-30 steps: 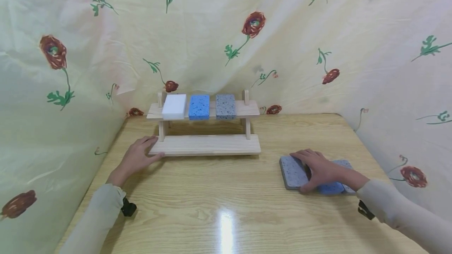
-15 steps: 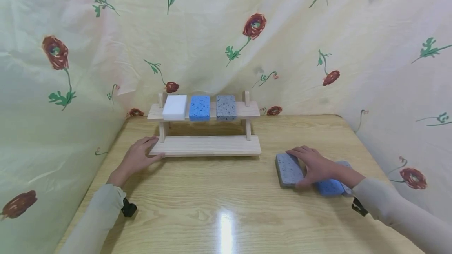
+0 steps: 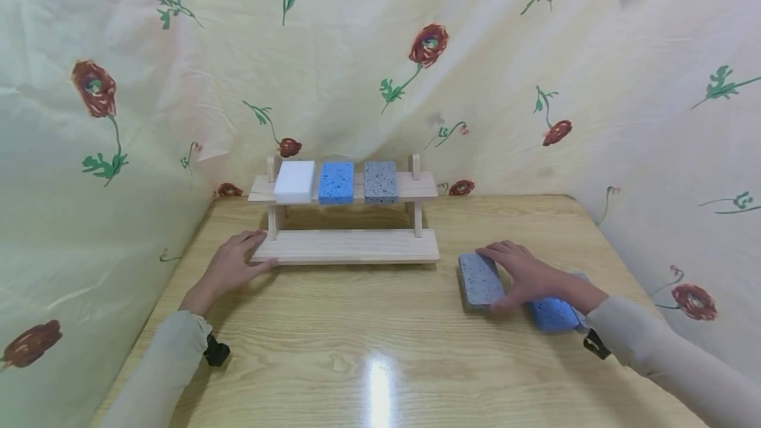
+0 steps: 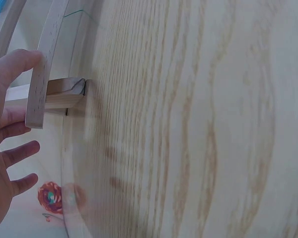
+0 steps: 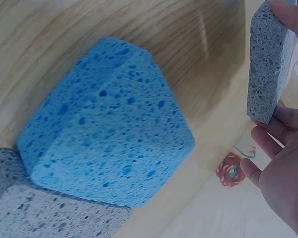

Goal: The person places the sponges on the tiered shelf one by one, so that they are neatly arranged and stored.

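Note:
My right hand [image 3: 526, 277] pinches a grey speckled sponge [image 3: 480, 279] by its edges, thumb on the near side and fingers on the far side. In the right wrist view this sponge [image 5: 265, 64] looks raised off the table. My left hand [image 3: 230, 266] grips the left end of the lower board of a two-tier wooden shelf [image 3: 351, 246], with thumb and fingers either side of the board's end [image 4: 39, 84] in the left wrist view. On the upper tier stand a white sponge block [image 3: 295, 181], a blue sponge [image 3: 336, 182] and a grey sponge [image 3: 380, 181].
Beneath my right forearm, a second blue sponge [image 3: 554, 314] lies on the wooden table [image 3: 333, 349]. Another grey sponge [image 5: 54, 213] touches it, partly hidden by my arm in the head view. A flowered cloth [image 3: 487, 51] surrounds the table's back and sides.
My right hand has carried the grey sponge a little left and away from me, apart from the other sponges. My left hand stays on the shelf end.

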A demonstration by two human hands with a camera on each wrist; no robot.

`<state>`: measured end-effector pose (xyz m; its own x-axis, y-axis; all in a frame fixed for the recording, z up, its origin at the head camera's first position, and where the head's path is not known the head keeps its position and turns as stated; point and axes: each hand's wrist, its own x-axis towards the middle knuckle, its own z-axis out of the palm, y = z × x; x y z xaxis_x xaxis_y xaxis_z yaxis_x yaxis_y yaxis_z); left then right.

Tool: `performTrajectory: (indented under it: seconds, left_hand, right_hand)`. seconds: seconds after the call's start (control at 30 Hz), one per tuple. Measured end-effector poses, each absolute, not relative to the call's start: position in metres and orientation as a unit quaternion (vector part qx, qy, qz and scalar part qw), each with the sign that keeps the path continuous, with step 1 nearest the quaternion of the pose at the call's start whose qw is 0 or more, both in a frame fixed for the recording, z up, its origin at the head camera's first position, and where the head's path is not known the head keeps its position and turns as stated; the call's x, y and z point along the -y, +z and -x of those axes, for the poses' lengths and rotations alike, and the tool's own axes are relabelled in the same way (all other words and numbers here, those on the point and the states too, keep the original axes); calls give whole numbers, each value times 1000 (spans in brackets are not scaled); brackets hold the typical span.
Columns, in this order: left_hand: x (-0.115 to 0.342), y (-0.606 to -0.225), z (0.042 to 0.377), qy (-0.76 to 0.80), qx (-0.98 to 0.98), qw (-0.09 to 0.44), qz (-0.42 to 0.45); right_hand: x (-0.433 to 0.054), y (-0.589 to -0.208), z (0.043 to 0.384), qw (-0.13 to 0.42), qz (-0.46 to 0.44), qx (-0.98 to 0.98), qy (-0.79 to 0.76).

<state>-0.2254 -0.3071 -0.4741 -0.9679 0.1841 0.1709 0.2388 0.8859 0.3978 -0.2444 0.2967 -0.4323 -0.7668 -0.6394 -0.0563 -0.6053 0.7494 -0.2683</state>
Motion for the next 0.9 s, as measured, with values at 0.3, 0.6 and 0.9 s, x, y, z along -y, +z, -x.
performTrajectory:
  seconds: [0.3,0.6,0.9]
  left_hand:
    - [307,-473,225,-209,970,58,106]
    - [307,-474,225,-205,972,52,103]
    - [307,-473,225,-209,971,52,103]
  right_hand:
    - [-288,-426,245,57,343,-929,-125]
    - [-276,-419,249,29,369,-920,-130]
    - [-264,-416,257,30,377,-916,-134]
